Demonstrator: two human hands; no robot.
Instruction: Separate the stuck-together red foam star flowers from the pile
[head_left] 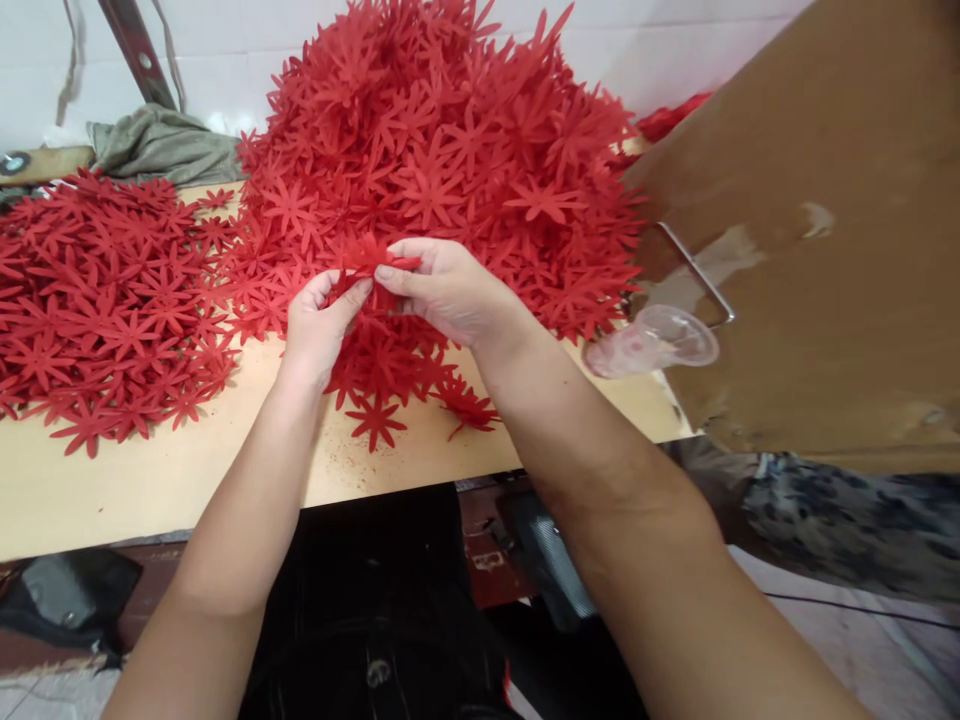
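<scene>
Between my two hands is a red fabric flower [367, 255], its petals bunched at the fingertips. My left hand [321, 315] pinches it from the left with thumb and fingers. From the right, my right hand [442, 285] grips the same flower, the thumb pressed near its middle. Behind and below them rises a large heap of red flower-shaped petal pieces [450, 150]. A single flat piece [376, 422] lies on the table in front of the heap. Beside it sits a small layered cluster [466, 402]. Whether the held flower has several layers is hard to see.
A second, lower pile of red pieces [112, 310] spreads on the left of the wooden table [187, 475]. A clear plastic cup [660, 340] lies tipped at the right, against a big cardboard box [825, 250]. A grey-green cloth [165, 145] rests at the back left.
</scene>
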